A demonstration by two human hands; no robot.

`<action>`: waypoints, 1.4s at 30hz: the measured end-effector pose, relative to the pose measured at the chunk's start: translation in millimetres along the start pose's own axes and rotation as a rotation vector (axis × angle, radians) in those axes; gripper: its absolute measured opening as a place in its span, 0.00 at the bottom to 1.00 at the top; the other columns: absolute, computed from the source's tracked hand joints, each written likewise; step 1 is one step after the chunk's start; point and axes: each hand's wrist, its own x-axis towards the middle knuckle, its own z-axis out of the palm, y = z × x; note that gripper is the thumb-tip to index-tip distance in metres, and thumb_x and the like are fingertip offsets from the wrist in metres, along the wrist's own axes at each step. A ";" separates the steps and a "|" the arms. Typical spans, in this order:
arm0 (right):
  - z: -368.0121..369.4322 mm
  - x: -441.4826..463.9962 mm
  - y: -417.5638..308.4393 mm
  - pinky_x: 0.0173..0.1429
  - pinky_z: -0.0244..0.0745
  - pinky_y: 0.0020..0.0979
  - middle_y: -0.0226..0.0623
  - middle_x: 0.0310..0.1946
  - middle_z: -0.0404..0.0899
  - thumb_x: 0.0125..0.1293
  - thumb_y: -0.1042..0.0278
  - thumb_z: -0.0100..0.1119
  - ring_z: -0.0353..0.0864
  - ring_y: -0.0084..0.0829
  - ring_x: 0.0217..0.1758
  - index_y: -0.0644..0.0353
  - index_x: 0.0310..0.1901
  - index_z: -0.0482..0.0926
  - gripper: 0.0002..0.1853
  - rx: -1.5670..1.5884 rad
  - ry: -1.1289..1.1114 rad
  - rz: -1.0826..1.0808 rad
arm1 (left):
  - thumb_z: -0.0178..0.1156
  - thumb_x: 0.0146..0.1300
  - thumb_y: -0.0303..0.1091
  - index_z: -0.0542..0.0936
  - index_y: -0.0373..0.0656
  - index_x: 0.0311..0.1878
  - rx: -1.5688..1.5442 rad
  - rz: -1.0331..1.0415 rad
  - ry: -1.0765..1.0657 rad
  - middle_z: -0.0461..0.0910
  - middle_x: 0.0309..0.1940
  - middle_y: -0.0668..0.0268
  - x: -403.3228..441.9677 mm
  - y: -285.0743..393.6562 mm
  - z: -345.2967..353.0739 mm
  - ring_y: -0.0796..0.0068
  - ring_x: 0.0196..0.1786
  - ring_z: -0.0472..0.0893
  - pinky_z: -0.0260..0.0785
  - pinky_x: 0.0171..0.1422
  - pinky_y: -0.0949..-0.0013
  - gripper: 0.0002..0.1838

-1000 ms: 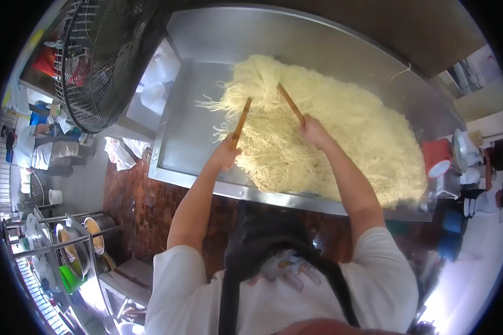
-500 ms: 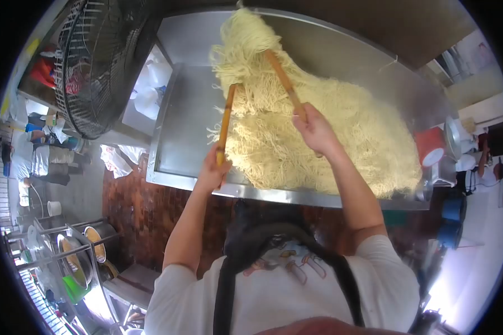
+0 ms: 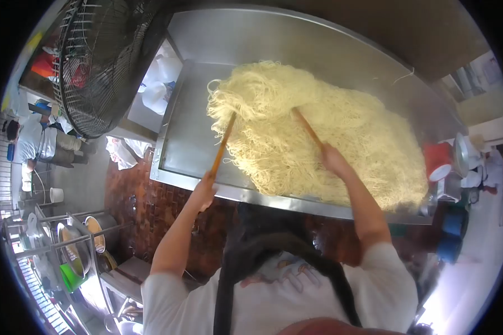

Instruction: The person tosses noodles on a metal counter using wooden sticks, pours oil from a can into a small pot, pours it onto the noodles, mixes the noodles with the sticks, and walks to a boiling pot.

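Across the middle of the frame, a broad heap of pale noodles under two sticks

From left of centre to the right-hand side of the picture, the noodles [image 3: 346, 139] lie in a shallow metal tray [image 3: 184, 128], leaving bare metal at the tray's left end. They are creamy yellow, thin and tangled. At the upper left of the heap a rounder clump bulges up, its strands looping out loosely along the left edge. Lower down, near the tray's front rim, the strands look coarser and more knotted; towards the right they blur into a smoother, denser mass.

Left of centre, the left hand [image 3: 203, 194] has its fingers closed around the lower end of a brown stick [image 3: 223, 145], whose tip meets the lower edge of the clump. Right of centre, the right hand [image 3: 334, 159] grips a second stick [image 3: 309, 127], its fingers curled about the near end and its tip sunk among the noodles.

At the bottom centre, a coloured print shows on the white shirt [image 3: 290, 301] between dark straps [image 3: 223, 296], too blurred to make out. At the right edge, a red object [image 3: 435, 153] has a pale round face, its markings too small to read.
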 end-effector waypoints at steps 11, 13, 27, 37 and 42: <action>83.6 -33.9 -60.4 0.43 0.79 0.47 0.54 0.36 0.82 0.74 0.59 0.50 0.83 0.51 0.36 0.66 0.52 0.72 0.16 0.197 0.037 -0.066 | 0.63 0.62 0.30 0.63 0.45 0.74 -0.675 -0.199 -0.239 0.73 0.23 0.66 17.1 107.1 -1.0 0.75 0.17 0.71 0.64 0.20 0.68 0.36; 61.6 -24.9 -117.2 0.44 0.79 0.46 0.52 0.37 0.82 0.74 0.58 0.51 0.84 0.47 0.38 0.65 0.51 0.71 0.16 0.265 0.179 -0.175 | 0.65 0.60 0.29 0.64 0.41 0.73 -0.666 -0.143 -0.171 0.74 0.24 0.65 32.4 107.0 9.8 0.75 0.17 0.72 0.64 0.20 0.67 0.37; -189.7 -258.9 -51.8 0.50 0.74 0.50 0.56 0.37 0.81 0.64 0.67 0.62 0.80 0.59 0.44 0.63 0.52 0.75 0.17 -0.116 -0.291 0.273 | 0.62 0.63 0.27 0.70 0.49 0.69 -0.377 -0.476 -0.432 0.68 0.20 0.73 -172.8 69.5 -213.0 0.81 0.13 0.64 0.55 0.16 0.71 0.30; 18.7 -116.1 -105.8 0.42 0.75 0.50 0.55 0.33 0.79 0.71 0.63 0.56 0.80 0.57 0.37 0.65 0.48 0.71 0.14 0.276 -0.062 0.095 | 0.60 0.66 0.27 0.66 0.45 0.70 -0.780 -0.199 -0.477 0.70 0.23 0.70 -30.9 129.8 -14.4 0.81 0.14 0.65 0.55 0.14 0.72 0.29; -27.3 -173.8 -130.5 0.42 0.74 0.54 0.59 0.31 0.79 0.69 0.65 0.55 0.80 0.63 0.37 0.61 0.50 0.69 0.13 0.244 0.073 0.058 | 0.61 0.67 0.27 0.61 0.46 0.74 -0.843 -0.133 -0.403 0.70 0.22 0.71 -74.1 114.9 -40.1 0.81 0.15 0.68 0.61 0.18 0.73 0.34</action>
